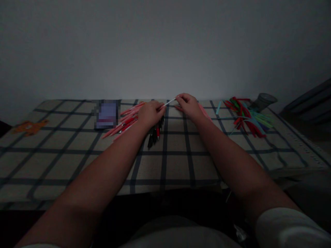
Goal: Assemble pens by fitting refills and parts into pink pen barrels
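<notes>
A thin white stick (170, 101) stretches between my two hands above the far part of the table. My left hand (151, 113) is closed on its left end. Fingertips of my right hand (188, 105) pinch the other end. Under and left of my left hand lie several pink and red pens or sticks (126, 120), partly hidden by it. A bunch of black pens (153, 136) with a red one among them sits just below that hand. Pink strips (205, 112) show behind my right wrist.
The table has a checked cloth (176, 165) and meets a plain wall (165, 48). At left are an orange figure (29, 127) and a blurred purple box (107, 114). Red, green and blue strips (245, 117) lie at right beside a tipped clear cup (265, 100).
</notes>
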Demonstrator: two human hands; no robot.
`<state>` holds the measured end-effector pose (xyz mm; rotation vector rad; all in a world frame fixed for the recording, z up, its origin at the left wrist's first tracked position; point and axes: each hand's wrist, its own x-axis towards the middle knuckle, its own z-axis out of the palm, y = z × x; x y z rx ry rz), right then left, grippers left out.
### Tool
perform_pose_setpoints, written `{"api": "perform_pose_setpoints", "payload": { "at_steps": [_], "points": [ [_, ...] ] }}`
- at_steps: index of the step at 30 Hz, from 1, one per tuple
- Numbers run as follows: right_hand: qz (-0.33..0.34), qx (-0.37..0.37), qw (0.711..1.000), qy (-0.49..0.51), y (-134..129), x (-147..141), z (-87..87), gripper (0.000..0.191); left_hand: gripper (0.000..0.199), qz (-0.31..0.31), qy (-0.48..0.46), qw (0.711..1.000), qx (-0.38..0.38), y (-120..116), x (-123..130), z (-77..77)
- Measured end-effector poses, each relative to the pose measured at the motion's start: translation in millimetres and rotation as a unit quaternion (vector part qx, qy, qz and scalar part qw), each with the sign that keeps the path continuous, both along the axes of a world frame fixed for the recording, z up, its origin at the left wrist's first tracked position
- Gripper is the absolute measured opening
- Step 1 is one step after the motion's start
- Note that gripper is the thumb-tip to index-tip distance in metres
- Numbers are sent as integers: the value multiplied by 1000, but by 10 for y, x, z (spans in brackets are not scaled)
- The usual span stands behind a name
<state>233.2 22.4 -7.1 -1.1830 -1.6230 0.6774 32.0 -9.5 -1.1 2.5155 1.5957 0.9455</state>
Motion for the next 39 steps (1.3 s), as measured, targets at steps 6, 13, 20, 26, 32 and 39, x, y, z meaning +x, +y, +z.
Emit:
{"api": "perform_pose_setpoints", "payload": {
  "at_steps": [6,13,20,26,32,39],
  "points": [
    [8,-31,998,62,7,0,3,22,40,1,7,1000,5,27,-10,-30],
    [5,-20,998,65,30,-5,-10,29,41,-26,15,1000,6,19,-12,-15],
    [40,9,998,-44,-74,-35,54,30,42,-25,11,999,15,13,1,-18],
    [16,9,999,-29,-49,-39,33,38,40,-25,-1,1000,8,13,2,-20],
    [-22,14,999,38,37,13,-4,47,39,-25,-15,1000,-1,12,0,-23],
    [-81,45,991,-101,77,125,-15,38,38,-31,-23,999,6,27,-3,-30]
  ]
}}
